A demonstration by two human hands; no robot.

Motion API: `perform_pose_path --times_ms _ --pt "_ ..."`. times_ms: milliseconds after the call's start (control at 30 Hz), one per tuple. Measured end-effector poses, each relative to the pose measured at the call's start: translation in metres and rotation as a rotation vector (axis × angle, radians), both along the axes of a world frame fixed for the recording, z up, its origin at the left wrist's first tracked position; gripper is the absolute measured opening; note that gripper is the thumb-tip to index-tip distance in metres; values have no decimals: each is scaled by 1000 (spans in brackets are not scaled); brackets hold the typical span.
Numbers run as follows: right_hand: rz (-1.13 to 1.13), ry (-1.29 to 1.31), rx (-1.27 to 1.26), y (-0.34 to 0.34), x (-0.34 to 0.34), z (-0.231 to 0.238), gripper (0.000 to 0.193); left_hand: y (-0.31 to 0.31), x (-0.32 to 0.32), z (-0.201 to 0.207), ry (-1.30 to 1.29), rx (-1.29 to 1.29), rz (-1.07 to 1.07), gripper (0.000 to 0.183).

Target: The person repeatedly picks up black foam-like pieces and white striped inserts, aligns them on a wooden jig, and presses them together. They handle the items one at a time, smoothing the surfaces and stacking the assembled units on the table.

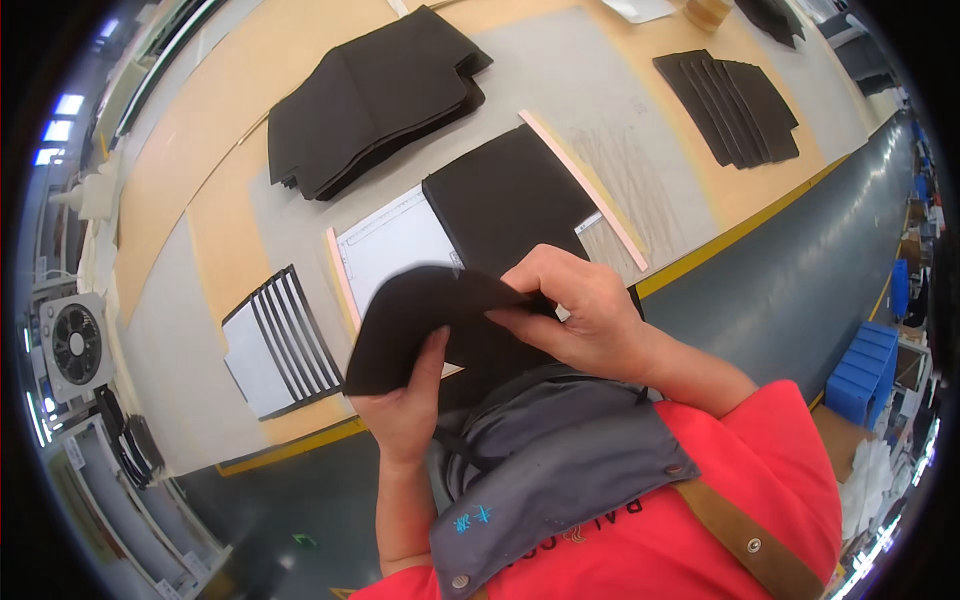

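Note:
A bent black sheet (415,305) is held up between my two hands, over the table's near edge. My left hand (405,405) grips its lower left part, thumb on top and the other fingers hidden beneath. The sheet's right end is pinched between the thumb and fingers of my right hand (580,305). Beyond my hands, a flat black panel (510,195) with a notched corner lies beside a white printed sheet (400,240). Pink strips (585,190) border these two at left and right.
A thick stack of black panels (370,100) lies at the far left of the table. Fanned black pieces (728,110) rest at the right, and overlapping white pieces with black edges (282,345) at the left. A fan (76,343) stands left of the table; blue crates (862,370) are at the right.

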State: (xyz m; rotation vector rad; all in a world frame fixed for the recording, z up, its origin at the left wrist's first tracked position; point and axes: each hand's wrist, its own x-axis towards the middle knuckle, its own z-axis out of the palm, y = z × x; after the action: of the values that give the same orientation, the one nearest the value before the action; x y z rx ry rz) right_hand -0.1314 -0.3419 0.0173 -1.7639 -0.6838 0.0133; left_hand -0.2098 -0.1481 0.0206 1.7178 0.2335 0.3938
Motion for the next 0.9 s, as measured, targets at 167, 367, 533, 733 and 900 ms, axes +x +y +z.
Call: perform_pose_path --times_ms 167,367,533,733,900 --pt "-12 122 -5 -10 19 -10 44 15 13 4 90 -137 68 44" --pt "-38 -362 -623 -44 28 -34 53 57 27 2 287 -292 55 36" --pt "24 -424 -742 -45 19 -46 58 67 35 -6 418 -286 18 34" --pt "5 -444 -790 -46 16 -53 58 68 43 -10 438 -286 5 34" --pt "-10 -461 -777 -46 16 -59 56 73 48 -11 476 -263 10 34"
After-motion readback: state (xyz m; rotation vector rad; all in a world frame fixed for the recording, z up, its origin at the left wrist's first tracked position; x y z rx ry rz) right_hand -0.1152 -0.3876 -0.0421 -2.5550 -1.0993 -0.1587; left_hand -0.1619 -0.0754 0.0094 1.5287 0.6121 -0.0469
